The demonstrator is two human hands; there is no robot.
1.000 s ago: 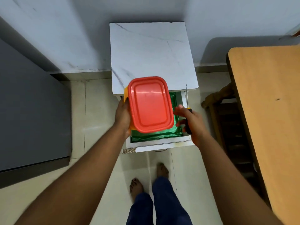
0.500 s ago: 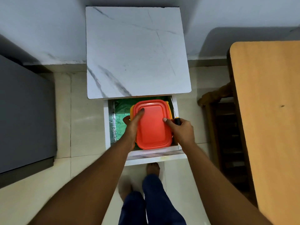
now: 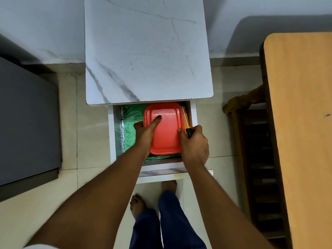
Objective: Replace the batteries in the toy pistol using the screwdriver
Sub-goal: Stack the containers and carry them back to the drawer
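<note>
1. Head view looks straight down at a small white marble-look cabinet [image 3: 147, 51] with its drawer [image 3: 112, 133] pulled out toward the person.
2. The drawer is lined with shiny green foil [image 3: 129, 130].
3. A red-lidded container [image 3: 166, 133] lies flat in the drawer, toward its right side, with a yellow base edge showing at the right rim.
4. Left hand [image 3: 145, 131] is at the container's left edge: index finger straight and lying on the lid, thumb at the side. Grip reads as released, pressing rather than clamping; the lower fingers are hidden.
5. Right hand [image 3: 195, 142] is at the container's right edge, grip clenched round the screwdriver [image 3: 186, 124].
6. Screwdriver: black and orange handle sticks out of the fist, thin shaft points away from the person along the container's right side, inside the drawer.
7. Right thumb tip touches the lid's right edge.
8. Toy pistol and batteries cannot be seen.
9. Bare feet [image 3: 137, 203] and dark blue trousers [image 3: 161, 223] stand on the tiled floor [image 3: 68, 186] just before the drawer front.
10. A wooden surface [image 3: 301, 105] is on the right, with a dark wooden chair [image 3: 251, 141] beside it.
11. A dark grey slab [image 3: 27, 123] is at the left.
</note>
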